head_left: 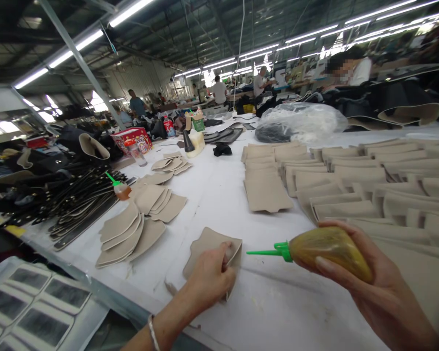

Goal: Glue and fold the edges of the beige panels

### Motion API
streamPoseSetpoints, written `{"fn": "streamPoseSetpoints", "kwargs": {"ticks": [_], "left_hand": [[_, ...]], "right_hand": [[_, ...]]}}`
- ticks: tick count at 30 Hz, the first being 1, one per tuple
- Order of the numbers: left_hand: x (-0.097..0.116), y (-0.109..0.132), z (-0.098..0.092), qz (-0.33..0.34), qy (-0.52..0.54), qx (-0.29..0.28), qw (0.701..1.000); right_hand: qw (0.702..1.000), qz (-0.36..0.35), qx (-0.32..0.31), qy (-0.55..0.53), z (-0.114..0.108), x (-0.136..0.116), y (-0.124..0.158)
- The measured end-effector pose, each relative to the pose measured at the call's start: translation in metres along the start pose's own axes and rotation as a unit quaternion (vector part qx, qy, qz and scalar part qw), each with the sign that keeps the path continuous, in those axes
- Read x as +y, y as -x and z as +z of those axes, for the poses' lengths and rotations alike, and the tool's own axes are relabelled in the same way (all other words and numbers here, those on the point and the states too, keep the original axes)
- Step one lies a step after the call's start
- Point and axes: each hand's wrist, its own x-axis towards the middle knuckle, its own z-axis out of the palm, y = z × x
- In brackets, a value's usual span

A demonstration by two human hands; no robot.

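Note:
My right hand (351, 263) is wrapped round a squeeze bottle (325, 248) of yellow-brown liquid, probably glue. The bottle lies sideways in the air, and its green nozzle (267, 252) points left at a beige leather-like piece (201, 248). My left hand (214, 270) is closed on that piece near its right edge, the index finger pressed on top. The piece's right edge is folded, with the flap standing partly up. What the thumb does underneath is hidden. Fanned beige pieces (122, 234) lie to the left of it.
Rows of folded beige pieces (340, 180) cover the right of the white table (219, 195). A second green-tipped bottle (121, 189) stands at left beside dark straps (84, 204). Farther back are a plastic-wrapped bundle (303, 122) and a red patterned box (133, 140). People sit and stand beyond.

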Motion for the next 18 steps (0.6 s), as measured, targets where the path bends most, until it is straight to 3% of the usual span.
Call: {"fn": "streamPoseSetpoints", "kwargs": {"ticks": [7, 18], "left_hand": [[0.002, -0.001, 0.000, 0.003, -0.027, -0.002, 1.000], [0.001, -0.004, 0.000, 0.038, -0.006, -0.015, 0.999]], "right_hand": [[0.973, -0.124, -0.039, 0.188, 0.010, 0.003, 0.003], [0.894, -0.315, -0.118, 0.296, 0.031, 0.000, -0.008]]}}
